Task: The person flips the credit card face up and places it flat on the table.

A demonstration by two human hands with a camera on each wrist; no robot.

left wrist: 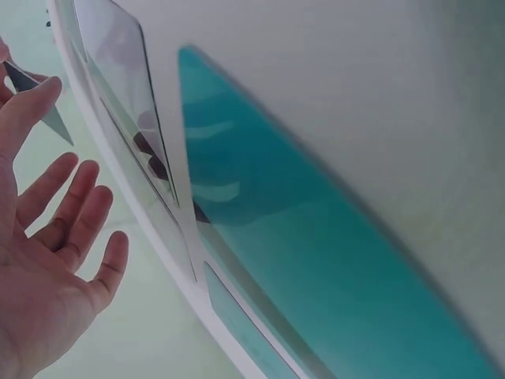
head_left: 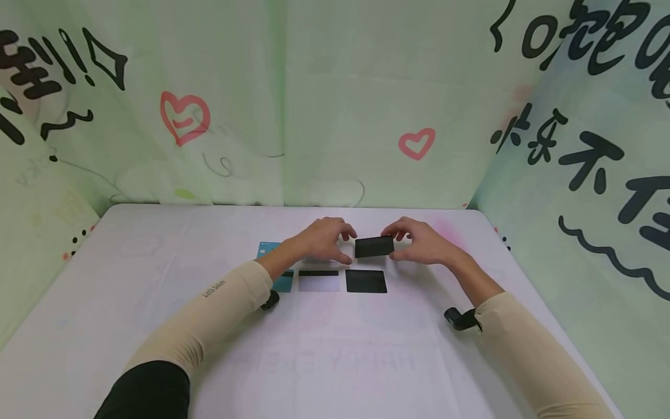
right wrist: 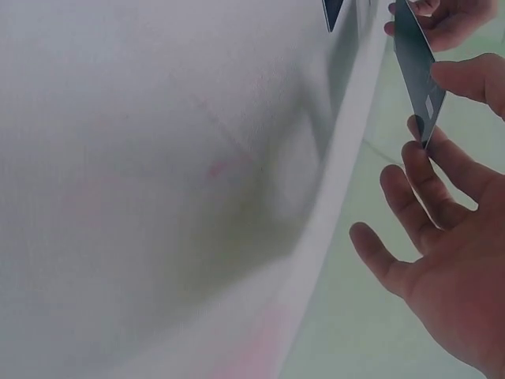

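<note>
My right hand (head_left: 424, 243) pinches a black card (head_left: 374, 247) by its right end, tilted up above the table. A small pale mark shows on the card's face in the right wrist view. My left hand (head_left: 325, 240) hovers at the card's left end, fingers loosely bent and thumb tip close beside the edge. In the left wrist view its thumb overlaps the card, with the other fingers spread. On the table below lie another black card (head_left: 366, 281), a whitish card (head_left: 319, 282) with a dark stripe, and a teal card (head_left: 283, 283). A blue card (head_left: 268, 249) is partly behind my left wrist.
The cards lie on a white-covered table (head_left: 314, 361). Green cloth (head_left: 335, 116) with hearts and black lettering stands around the back and sides. A pale card (head_left: 319, 263) is mostly covered by my left hand. A black device (head_left: 460, 319) sits at my right wrist.
</note>
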